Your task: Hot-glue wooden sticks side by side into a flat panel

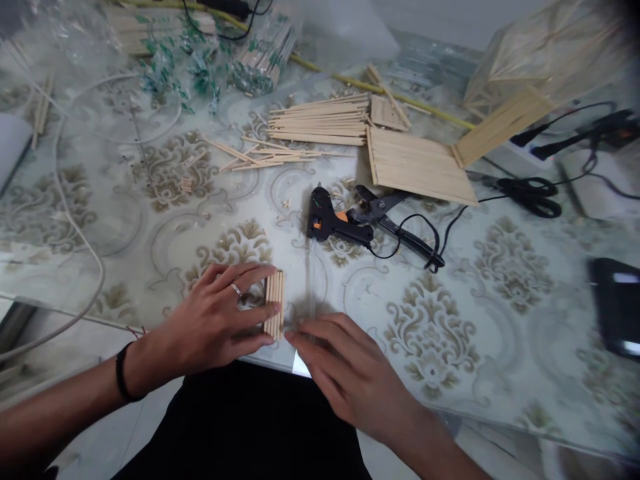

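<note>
A small panel of short wooden sticks (273, 313), laid side by side, rests flat near the table's front edge. My left hand (220, 317), with a ring on one finger, grips it from the left, fingertips on its top, middle and lower end. At the panel's lower right corner, my right hand (345, 370) has its fingertips pressed together; whatever they pinch is hidden. Beyond the hands lies a black hot glue gun (325, 217) on its side, with a clear glue stick (313, 267) trailing from its back toward my right hand.
Black-handled cutting pliers (405, 233) lie beside the glue gun. Farther back are loose wooden sticks (320, 123), a joined stick panel (420, 163), scissors (530, 190) and plastic-wrapped sticks (265, 50). A white cable (75, 227) curves along the left; a black device (617, 303) sits at right.
</note>
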The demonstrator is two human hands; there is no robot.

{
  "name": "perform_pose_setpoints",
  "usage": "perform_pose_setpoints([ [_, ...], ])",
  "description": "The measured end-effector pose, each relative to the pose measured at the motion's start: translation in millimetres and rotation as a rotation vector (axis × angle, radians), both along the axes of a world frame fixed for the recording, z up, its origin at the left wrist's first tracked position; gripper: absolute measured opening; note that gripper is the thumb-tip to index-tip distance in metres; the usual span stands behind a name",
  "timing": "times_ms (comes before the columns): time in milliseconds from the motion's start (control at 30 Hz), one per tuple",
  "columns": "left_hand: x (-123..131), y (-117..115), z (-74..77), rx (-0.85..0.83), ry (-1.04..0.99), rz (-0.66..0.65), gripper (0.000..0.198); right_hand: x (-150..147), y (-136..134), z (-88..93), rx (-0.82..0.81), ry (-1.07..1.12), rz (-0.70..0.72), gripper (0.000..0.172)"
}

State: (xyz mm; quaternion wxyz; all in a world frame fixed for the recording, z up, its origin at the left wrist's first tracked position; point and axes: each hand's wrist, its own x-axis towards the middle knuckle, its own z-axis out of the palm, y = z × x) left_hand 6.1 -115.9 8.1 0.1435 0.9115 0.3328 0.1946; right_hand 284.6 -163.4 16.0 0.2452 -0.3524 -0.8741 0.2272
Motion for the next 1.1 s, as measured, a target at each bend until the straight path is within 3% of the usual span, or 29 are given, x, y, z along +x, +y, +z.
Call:
perform_pose_setpoints([
  [400,0.1,-0.8,0.1,0.016,0.014,0.004,0.023,-6.7,1.2,-4.5,0.203,-0.165,0.087,0.033],
  [767,0.4,-2.3,-1.2,0.064,0.014,-0.002,0.021,-13.1,5.4,11.1,0.190,-0.245,0.082,0.032],
  [967,-5.1,-5.9,-4.8,0.095,0.057,-0.018,0.034,-15.2,4.0,13.2,0.201,-0.275,0.082,0.030],
  [1100,-5.1,-5.2,-4.5,0.112,0.056,0.003,0.055,-16.8,5.2,14.6,0.200,-0.288,0.092,0.027],
])
